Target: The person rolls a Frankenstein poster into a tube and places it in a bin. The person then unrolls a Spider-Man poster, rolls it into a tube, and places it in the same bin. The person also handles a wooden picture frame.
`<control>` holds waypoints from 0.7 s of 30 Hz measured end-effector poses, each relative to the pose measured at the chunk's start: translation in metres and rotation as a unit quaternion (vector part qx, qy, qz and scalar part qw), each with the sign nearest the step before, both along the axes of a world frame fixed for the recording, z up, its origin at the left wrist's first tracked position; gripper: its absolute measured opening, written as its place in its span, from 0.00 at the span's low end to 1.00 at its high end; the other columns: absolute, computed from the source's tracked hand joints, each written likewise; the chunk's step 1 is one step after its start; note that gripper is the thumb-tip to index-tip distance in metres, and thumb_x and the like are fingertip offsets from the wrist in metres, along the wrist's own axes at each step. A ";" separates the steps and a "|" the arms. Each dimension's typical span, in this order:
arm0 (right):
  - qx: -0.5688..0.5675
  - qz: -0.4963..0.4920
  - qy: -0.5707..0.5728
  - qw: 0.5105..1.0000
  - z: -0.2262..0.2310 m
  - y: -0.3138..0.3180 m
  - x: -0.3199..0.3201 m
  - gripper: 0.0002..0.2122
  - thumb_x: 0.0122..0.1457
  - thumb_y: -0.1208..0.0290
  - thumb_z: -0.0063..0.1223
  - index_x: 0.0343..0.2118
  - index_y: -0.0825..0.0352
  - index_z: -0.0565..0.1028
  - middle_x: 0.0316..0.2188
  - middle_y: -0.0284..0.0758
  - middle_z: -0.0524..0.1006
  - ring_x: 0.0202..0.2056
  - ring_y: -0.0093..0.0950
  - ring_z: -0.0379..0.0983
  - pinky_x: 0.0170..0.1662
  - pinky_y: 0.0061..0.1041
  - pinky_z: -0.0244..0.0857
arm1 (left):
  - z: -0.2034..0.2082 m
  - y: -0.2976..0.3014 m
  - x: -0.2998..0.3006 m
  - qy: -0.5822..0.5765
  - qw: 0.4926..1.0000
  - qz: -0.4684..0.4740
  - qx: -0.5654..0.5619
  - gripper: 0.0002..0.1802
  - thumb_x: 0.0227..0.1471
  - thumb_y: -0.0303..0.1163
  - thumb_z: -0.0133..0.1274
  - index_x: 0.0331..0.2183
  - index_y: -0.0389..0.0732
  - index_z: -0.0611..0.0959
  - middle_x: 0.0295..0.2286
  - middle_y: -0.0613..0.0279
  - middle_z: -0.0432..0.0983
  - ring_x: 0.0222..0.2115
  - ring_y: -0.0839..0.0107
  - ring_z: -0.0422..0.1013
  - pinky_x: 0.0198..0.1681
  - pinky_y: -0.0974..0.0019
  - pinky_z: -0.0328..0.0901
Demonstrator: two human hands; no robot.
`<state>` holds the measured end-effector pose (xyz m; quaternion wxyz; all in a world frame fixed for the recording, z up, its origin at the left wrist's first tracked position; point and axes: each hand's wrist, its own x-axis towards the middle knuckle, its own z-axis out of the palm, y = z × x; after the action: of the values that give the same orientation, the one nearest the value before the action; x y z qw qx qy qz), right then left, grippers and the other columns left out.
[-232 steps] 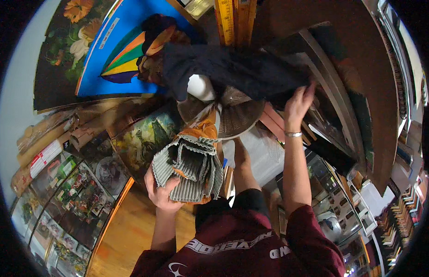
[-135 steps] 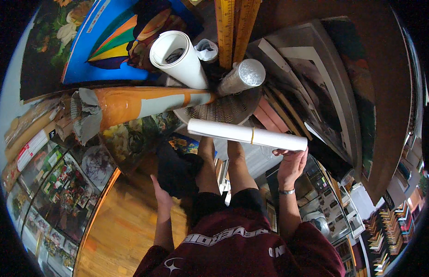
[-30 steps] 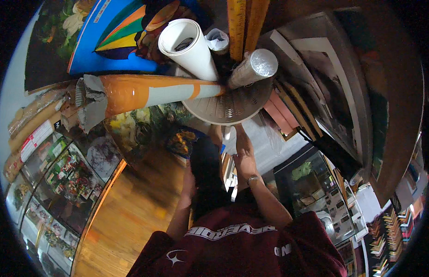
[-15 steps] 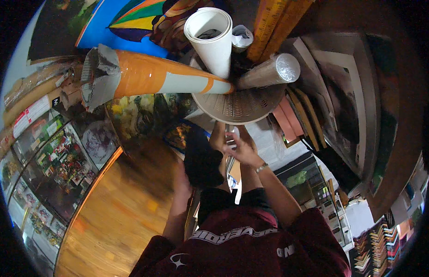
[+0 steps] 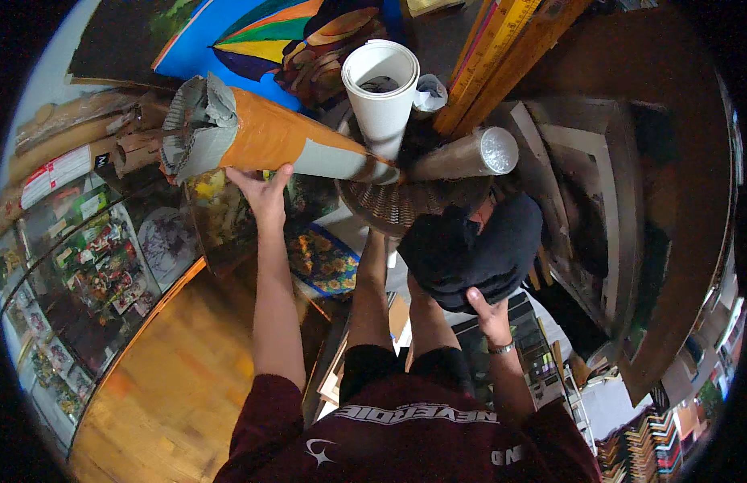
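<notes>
My left hand reaches up to a long roll of corrugated cardboard, wrapped in orange and grey. Its thumb lies against the near side of the roll, and the other fingers go behind it. A bunched black cloth is in my right hand, thumb on the front and the remaining fingers hidden behind the fabric. The roll leans out to the left from a round perforated basket. Also standing in this basket are a white paper roll and a tube with a clear plastic-wrapped end.
Long wooden rulers rise behind the basket. Framed pictures and mats lean at the right. A wooden surface lies at the lower left, beside a glass-covered display. Frame-corner samples sit at the lower right.
The black cloth has passed from my left side to my right hand and moved up and right. My left hand has risen to the cardboard roll. The view has shifted slightly.
</notes>
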<state>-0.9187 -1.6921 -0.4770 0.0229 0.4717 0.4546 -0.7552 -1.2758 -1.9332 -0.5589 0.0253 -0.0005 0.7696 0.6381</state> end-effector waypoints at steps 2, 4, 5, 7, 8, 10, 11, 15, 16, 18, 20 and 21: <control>0.058 -0.009 -0.029 0.998 0.002 0.004 0.018 0.30 0.57 0.75 0.65 0.60 0.74 0.63 0.53 0.37 0.72 0.52 0.28 0.69 0.59 0.29 0.61 | -0.010 0.017 -0.011 -0.042 0.997 0.007 0.062 0.59 0.43 0.26 0.70 0.65 0.40 0.47 0.58 0.53 0.57 0.59 0.63 0.57 0.62 0.58 0.55; 0.068 -0.051 -0.062 0.994 0.005 0.004 0.029 0.26 0.58 0.72 0.64 0.56 0.75 0.67 0.52 0.36 0.73 0.51 0.26 0.70 0.58 0.28 0.61 | -0.014 0.031 -0.007 -0.056 0.995 -0.003 0.081 0.56 0.42 0.25 0.70 0.64 0.39 0.52 0.55 0.55 0.62 0.55 0.65 0.62 0.59 0.60 0.59; 0.072 -0.069 -0.077 0.992 0.005 0.005 0.033 0.24 0.58 0.71 0.64 0.55 0.75 0.69 0.52 0.35 0.74 0.51 0.26 0.70 0.58 0.28 0.60 | -0.014 0.037 -0.002 -0.062 0.994 -0.006 0.090 0.54 0.42 0.25 0.71 0.63 0.39 0.54 0.54 0.56 0.64 0.53 0.66 0.64 0.57 0.61 0.61; 0.066 -0.100 -0.082 0.989 0.004 0.002 0.034 0.25 0.58 0.68 0.65 0.54 0.75 0.70 0.52 0.35 0.74 0.51 0.26 0.69 0.58 0.28 0.60 | -0.016 0.037 0.005 -0.067 0.996 -0.039 0.042 0.47 0.41 0.25 0.71 0.59 0.37 0.62 0.50 0.59 0.69 0.49 0.68 0.68 0.54 0.63 0.64; 0.074 -0.096 -0.101 0.988 0.005 0.002 0.034 0.26 0.58 0.67 0.65 0.55 0.75 0.69 0.52 0.35 0.73 0.51 0.26 0.69 0.58 0.28 0.59 | -0.012 0.032 0.015 -0.073 0.994 -0.075 0.002 0.46 0.42 0.25 0.70 0.59 0.36 0.63 0.50 0.58 0.69 0.49 0.68 0.68 0.54 0.63 0.64; 0.086 -0.097 -0.124 0.984 0.003 0.000 0.035 0.28 0.57 0.66 0.65 0.56 0.75 0.68 0.53 0.36 0.73 0.52 0.27 0.68 0.59 0.28 0.59 | 0.002 0.035 0.036 -0.085 0.980 -0.151 -0.100 0.37 0.42 0.25 0.69 0.54 0.35 0.70 0.49 0.56 0.72 0.48 0.68 0.70 0.53 0.62 0.65; 0.089 -0.098 -0.128 0.983 -0.001 -0.002 0.038 0.29 0.57 0.66 0.66 0.57 0.75 0.67 0.54 0.36 0.72 0.53 0.27 0.67 0.59 0.28 0.58 | 0.010 0.038 0.048 -0.090 0.964 -0.188 -0.163 0.31 0.42 0.25 0.69 0.49 0.33 0.77 0.47 0.56 0.75 0.46 0.68 0.71 0.52 0.60 0.66; 0.073 -0.055 -0.144 0.985 0.010 -0.002 0.029 0.33 0.57 0.66 0.67 0.60 0.74 0.63 0.56 0.36 0.69 0.54 0.28 0.65 0.60 0.28 0.57 | 0.052 0.084 0.083 0.004 0.943 -0.268 -0.198 0.36 0.41 0.31 0.70 0.51 0.33 0.73 0.47 0.51 0.72 0.47 0.58 0.69 0.53 0.55 0.65; 0.081 -0.041 -0.105 0.990 0.005 -0.003 0.033 0.34 0.57 0.67 0.66 0.62 0.73 0.60 0.57 0.37 0.68 0.55 0.28 0.65 0.61 0.28 0.56 | 0.070 0.105 0.086 0.035 0.947 -0.268 -0.176 0.38 0.41 0.32 0.70 0.52 0.33 0.72 0.46 0.49 0.72 0.47 0.56 0.69 0.53 0.54 0.65; 0.083 -0.035 -0.071 0.993 0.002 -0.006 0.039 0.31 0.57 0.72 0.65 0.60 0.74 0.61 0.56 0.39 0.70 0.54 0.29 0.67 0.60 0.29 0.59 | 0.091 0.161 0.077 0.070 0.945 -0.290 -0.131 0.40 0.41 0.35 0.70 0.54 0.33 0.70 0.46 0.47 0.71 0.48 0.51 0.68 0.53 0.52 0.64; 0.108 0.030 -0.045 0.993 0.004 -0.003 0.044 0.31 0.57 0.74 0.65 0.59 0.75 0.61 0.55 0.41 0.70 0.54 0.31 0.68 0.60 0.31 0.60 | 0.090 0.202 0.066 0.068 0.944 -0.293 -0.137 0.43 0.40 0.37 0.70 0.55 0.33 0.68 0.46 0.44 0.70 0.48 0.46 0.67 0.53 0.49 0.64; 0.114 0.037 -0.035 0.992 0.009 -0.003 0.041 0.31 0.57 0.74 0.65 0.59 0.75 0.61 0.55 0.41 0.70 0.54 0.31 0.68 0.60 0.31 0.60 | 0.079 0.211 0.064 0.057 0.943 -0.286 -0.162 0.45 0.40 0.39 0.70 0.56 0.32 0.67 0.46 0.43 0.69 0.48 0.43 0.67 0.53 0.48 0.64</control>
<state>-0.8776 -1.6948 -0.4679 0.0126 0.4807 0.5536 -0.6799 -1.2116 -1.7224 -0.4799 0.1629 0.2520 0.8303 0.4696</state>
